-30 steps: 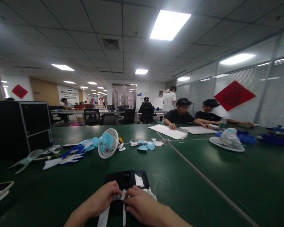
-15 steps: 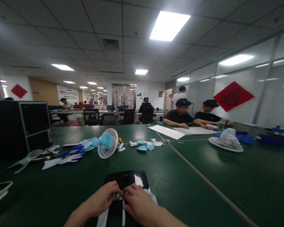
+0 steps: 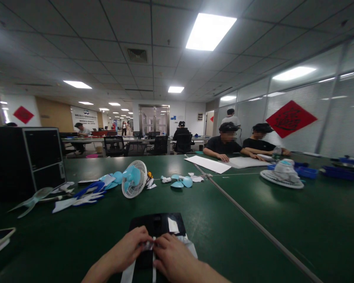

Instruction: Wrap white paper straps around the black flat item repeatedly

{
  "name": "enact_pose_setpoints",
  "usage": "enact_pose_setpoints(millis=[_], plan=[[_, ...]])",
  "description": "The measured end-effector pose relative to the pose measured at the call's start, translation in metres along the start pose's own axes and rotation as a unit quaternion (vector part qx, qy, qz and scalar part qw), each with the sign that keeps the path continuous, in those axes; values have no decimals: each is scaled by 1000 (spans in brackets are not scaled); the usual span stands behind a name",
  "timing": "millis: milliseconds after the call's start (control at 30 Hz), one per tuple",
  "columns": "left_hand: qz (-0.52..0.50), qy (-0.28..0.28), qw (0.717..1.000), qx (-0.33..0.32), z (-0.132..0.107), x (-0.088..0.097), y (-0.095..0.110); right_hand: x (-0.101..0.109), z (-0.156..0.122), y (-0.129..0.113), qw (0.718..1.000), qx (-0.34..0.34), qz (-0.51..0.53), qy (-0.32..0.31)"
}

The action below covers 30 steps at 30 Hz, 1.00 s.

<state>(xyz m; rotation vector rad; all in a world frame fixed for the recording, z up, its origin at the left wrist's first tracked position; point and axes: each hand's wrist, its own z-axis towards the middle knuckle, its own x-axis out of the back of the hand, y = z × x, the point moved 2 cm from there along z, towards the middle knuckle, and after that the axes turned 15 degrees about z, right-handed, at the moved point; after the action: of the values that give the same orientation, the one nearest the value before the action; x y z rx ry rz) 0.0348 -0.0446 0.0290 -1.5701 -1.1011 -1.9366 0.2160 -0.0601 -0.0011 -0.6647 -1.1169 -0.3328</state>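
One phone-like device (image 3: 1,237) lies at the near left of the desk (image 3: 238,251), well apart from the hands. Behind it stands a black computer case (image 3: 45,157), with a translucent blade (image 3: 35,201) in front of its base. Next come blue-and-white gloves (image 3: 84,195) lying flat, then pale blue blades (image 3: 115,180) just beside a tilted fan with a white grille (image 3: 135,179). Nearer, the left hand (image 3: 133,245) has its fingertips bunched around a small whitish piece (image 3: 148,246), above a wide white strip (image 3: 129,272). Under both hands is a flat black panel (image 3: 157,223) on the near middle of the desk, bearing a white label (image 3: 173,225). The right hand (image 3: 175,253) curls its fingers over the panel beside a narrow white strip (image 3: 154,271); whether it grips that strip I cannot tell. Farther back sit a blue three-bladed rotor (image 3: 181,181) and a white sheet (image 3: 206,164). Across the desk, a co-worker in black (image 3: 220,146) rests a hand on another sheet (image 3: 244,162). Rightmost, a whitish bundle (image 3: 284,171) sits on a round grille (image 3: 268,179), near blue trays (image 3: 340,173).
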Motion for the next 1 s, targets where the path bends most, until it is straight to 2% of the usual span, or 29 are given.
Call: enact_pose_setpoints(millis=[367,633,767,1000], plan=[[26,-6,1000,-9,2,-4,-3,10,-4,-10,1000,19,10,-20],[31,-16,999,20,0,0,0,14,-22,-25,998,45,26,-45],[24,-16,1000,9,1,0,-1,16,-29,-28,996,57,31,-53],[27,-11,1000,4,1,-3,-3,10,-31,-24,995,77,31,-63]])
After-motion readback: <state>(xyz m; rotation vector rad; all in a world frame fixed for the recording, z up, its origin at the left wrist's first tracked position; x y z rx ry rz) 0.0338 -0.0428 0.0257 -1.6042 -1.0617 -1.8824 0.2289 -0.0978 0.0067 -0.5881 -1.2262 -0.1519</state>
